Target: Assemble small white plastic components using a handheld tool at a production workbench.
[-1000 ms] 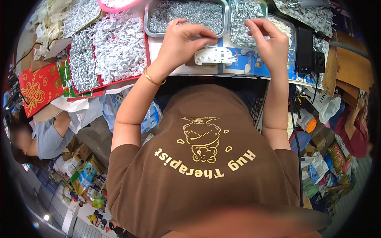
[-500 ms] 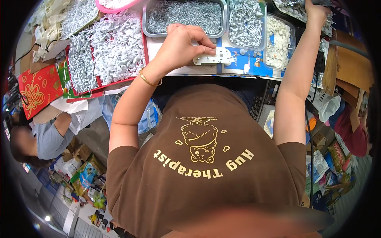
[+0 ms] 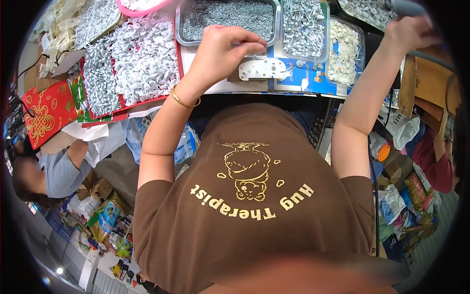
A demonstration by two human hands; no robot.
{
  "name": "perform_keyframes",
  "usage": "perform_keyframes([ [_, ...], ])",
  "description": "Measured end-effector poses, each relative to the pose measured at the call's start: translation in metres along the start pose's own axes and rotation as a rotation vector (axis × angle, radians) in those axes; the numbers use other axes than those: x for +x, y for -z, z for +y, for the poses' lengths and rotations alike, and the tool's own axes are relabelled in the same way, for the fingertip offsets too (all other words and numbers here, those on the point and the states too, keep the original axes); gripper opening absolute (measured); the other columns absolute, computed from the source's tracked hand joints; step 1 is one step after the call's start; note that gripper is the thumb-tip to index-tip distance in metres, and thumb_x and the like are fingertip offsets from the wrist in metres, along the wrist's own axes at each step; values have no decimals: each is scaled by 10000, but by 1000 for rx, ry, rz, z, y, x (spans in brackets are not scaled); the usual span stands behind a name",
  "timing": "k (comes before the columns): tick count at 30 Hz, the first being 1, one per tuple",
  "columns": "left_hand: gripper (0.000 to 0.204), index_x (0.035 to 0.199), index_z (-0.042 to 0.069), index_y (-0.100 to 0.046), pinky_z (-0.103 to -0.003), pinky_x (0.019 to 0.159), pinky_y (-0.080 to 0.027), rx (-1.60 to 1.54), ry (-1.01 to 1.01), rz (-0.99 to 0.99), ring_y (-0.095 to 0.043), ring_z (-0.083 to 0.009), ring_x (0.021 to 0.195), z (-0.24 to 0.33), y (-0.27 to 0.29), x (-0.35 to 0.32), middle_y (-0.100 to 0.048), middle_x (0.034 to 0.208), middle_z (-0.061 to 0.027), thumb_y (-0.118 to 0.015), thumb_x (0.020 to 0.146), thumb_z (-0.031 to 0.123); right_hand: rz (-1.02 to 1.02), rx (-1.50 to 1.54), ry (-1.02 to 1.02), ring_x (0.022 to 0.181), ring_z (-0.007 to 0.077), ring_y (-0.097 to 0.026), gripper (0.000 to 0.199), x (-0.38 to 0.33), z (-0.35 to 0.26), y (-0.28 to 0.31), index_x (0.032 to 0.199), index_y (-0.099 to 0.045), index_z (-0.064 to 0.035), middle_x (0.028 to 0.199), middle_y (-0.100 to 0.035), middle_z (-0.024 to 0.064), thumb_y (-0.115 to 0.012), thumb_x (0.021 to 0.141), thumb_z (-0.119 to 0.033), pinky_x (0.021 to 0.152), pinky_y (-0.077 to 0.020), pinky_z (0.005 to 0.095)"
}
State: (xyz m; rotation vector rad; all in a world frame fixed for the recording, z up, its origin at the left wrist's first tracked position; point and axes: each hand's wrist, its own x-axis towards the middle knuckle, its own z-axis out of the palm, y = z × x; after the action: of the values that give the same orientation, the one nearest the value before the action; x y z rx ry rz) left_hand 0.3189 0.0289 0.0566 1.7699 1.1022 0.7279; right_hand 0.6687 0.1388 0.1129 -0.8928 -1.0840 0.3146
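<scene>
My left hand (image 3: 226,51), with a gold bangle at the wrist, hovers at the front edge of a metal tray of small screws (image 3: 225,17). Its thumb and forefinger come together in a pinch; anything between them is too small to make out. Just below the fingertips, a white oblong plate with holes and small studs (image 3: 262,70) lies on the bench, apart from the hand. At the far right, my right hand (image 3: 409,35) is smeared by motion and its fingers are unclear. A grey cylindrical tool (image 3: 409,7) is just above it.
Beside the plate stand a clear tub of long metal pins (image 3: 304,29) and a tub of small cream parts (image 3: 342,54). White round-headed parts (image 3: 144,59) fill a red-edged tray on the left. A cable (image 3: 431,57) runs at the right. Other people sit at both sides.
My left hand has lifted off the white plate, leaving it uncovered. My right hand has moved right and nearer to me; the grey tool now shows apart from its fingers.
</scene>
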Motion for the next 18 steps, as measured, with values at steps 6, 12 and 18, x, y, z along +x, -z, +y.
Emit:
perform_keyframes([
  [6,53,856,141,-774,-347,915,-362,270,-275,146,-643,-145,830,6,-1,-8,-720,832,35,-785,819,177,-128,395,-465,425,114,-448,453,-94,-80,-55,1089,-592,-42,615,-467,9,-514,995,-479,409,-428,251],
  [12,80,784,195,-762,-387,947,-276,347,-314,242,-616,-131,815,3,-7,-13,-680,771,78,-802,805,260,-129,1979,-535,406,135,-444,549,-168,-83,-111,1183,-500,38,571,-460,33,-470,990,-475,402,-454,283],
  [18,70,850,140,-772,-351,955,-303,278,-148,171,-646,-114,858,-7,-6,-16,-747,884,51,-750,867,205,-405,480,-579,472,184,-516,547,-167,-107,-88,1129,-524,50,577,-497,81,-627,928,-449,482,-488,309],
])
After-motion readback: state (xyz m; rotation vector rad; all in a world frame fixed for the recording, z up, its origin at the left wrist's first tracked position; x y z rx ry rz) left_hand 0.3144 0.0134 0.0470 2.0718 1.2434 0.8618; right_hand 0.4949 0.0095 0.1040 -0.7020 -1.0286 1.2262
